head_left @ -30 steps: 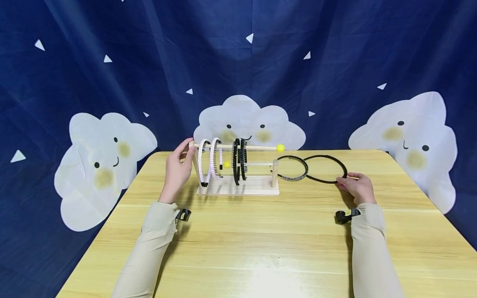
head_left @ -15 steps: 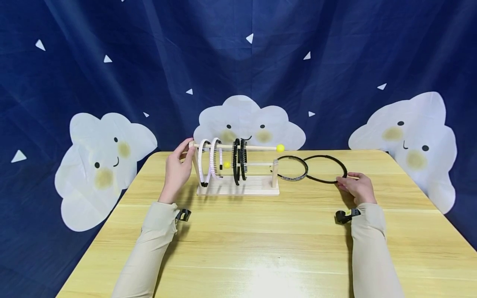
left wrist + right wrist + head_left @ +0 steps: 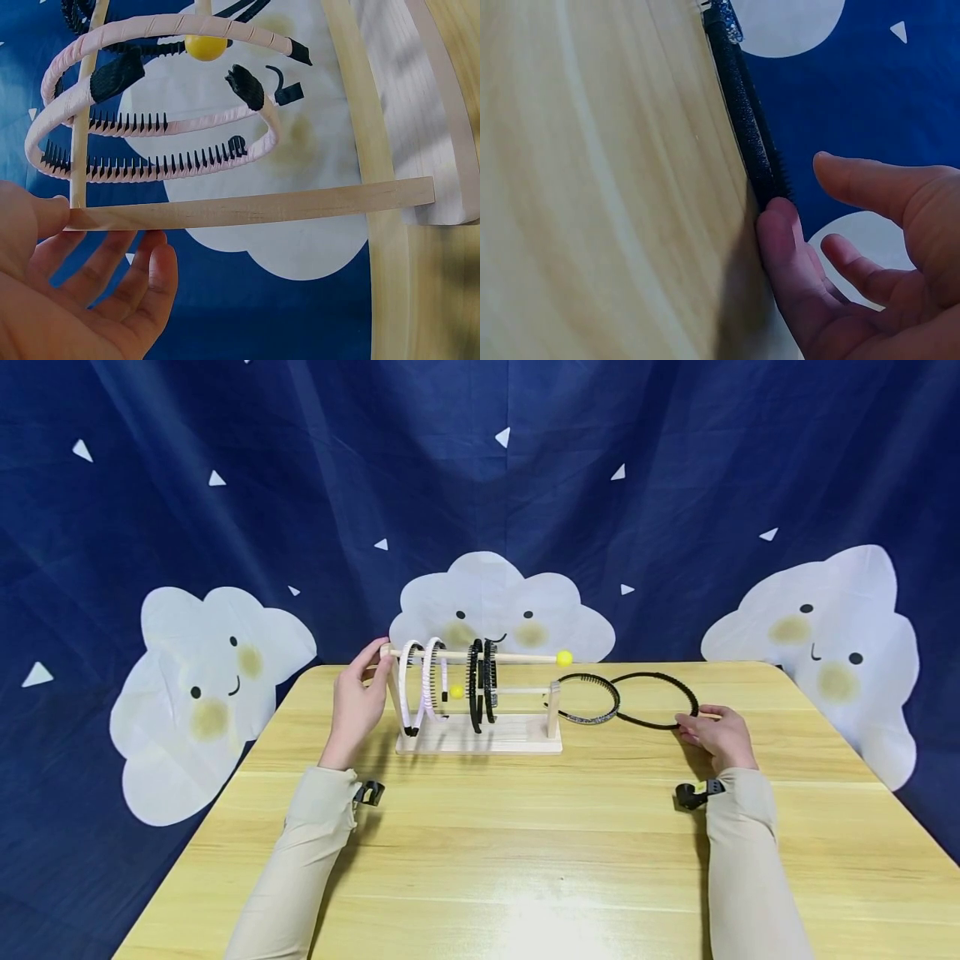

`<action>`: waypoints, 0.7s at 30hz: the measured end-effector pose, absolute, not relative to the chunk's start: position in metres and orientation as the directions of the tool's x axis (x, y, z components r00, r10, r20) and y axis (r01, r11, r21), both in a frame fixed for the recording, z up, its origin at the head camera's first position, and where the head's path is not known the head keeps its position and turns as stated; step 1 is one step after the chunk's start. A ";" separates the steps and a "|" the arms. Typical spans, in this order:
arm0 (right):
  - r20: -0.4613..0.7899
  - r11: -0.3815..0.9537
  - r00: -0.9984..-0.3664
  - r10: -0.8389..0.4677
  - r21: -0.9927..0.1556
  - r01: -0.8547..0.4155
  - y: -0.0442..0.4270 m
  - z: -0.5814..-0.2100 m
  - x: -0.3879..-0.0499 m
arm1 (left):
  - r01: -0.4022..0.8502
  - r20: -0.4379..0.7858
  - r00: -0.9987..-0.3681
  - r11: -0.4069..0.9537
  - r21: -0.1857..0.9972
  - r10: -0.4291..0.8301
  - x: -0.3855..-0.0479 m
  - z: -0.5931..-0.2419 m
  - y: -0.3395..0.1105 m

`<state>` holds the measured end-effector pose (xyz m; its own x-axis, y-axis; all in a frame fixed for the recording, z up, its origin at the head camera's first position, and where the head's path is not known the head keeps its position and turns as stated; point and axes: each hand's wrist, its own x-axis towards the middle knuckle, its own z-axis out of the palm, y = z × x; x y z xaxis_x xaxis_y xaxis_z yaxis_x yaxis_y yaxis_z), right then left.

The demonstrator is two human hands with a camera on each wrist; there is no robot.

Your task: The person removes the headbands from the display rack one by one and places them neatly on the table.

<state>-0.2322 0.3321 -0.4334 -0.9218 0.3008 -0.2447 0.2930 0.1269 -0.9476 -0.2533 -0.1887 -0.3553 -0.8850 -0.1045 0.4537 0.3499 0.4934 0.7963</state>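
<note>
My left hand [image 3: 358, 697] grips the top of the left post of a wooden headband stand [image 3: 517, 745], thumb on one side and fingertips on the other. Two pale pink, ribbon-wrapped headbands with comb teeth [image 3: 135, 174] hang from its upper rod near that hand. Farther along hang black headbands [image 3: 473, 693]. Flat on the table, to the right, lies a black headband [image 3: 649, 674]. The thumb of my right hand [image 3: 720, 739] touches its near edge, while the other fingers stay spread apart from it. Partly over that band, a glittery headband [image 3: 592, 721] reaches to the stand's right post.
The upper rod ends in a yellow ball [image 3: 564, 658]; another yellow ball [image 3: 457, 692] tips the lower rod. The wooden table [image 3: 555, 843] meets a blue cloud-print curtain [image 3: 480, 493] at its back edge. Each wrist wears a black camera.
The fingers of my right hand have lifted very slightly beside the black headband. My left hand, the stand and the headbands look unmoved.
</note>
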 end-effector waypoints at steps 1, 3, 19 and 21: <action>-0.246 0.130 -0.922 0.300 -0.947 0.295 0.332 -0.433 -0.232 | 0.351 0.455 -0.885 0.493 0.796 -0.103 -0.253 -0.355 -0.189; -0.243 0.144 -0.923 0.297 -0.944 0.295 0.331 -0.432 -0.232 | 0.355 0.458 -0.884 0.494 0.794 -0.100 -0.253 -0.355 -0.189; -0.060 0.319 -0.956 0.288 -0.935 0.155 0.316 -0.401 -0.229 | 0.367 0.469 -0.878 0.492 0.789 -0.097 -0.253 -0.355 -0.189; -0.018 0.356 -0.956 0.293 -0.926 0.126 0.314 -0.395 -0.228 | 0.366 0.467 -0.879 0.490 0.791 -0.097 -0.253 -0.355 -0.189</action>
<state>-0.2281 0.3141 -0.3955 -0.9561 0.2926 -0.0177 0.1261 0.3563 -0.9258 -0.2528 -0.1892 -0.3554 -0.8787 -0.0975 0.4673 0.3665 0.4896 0.7912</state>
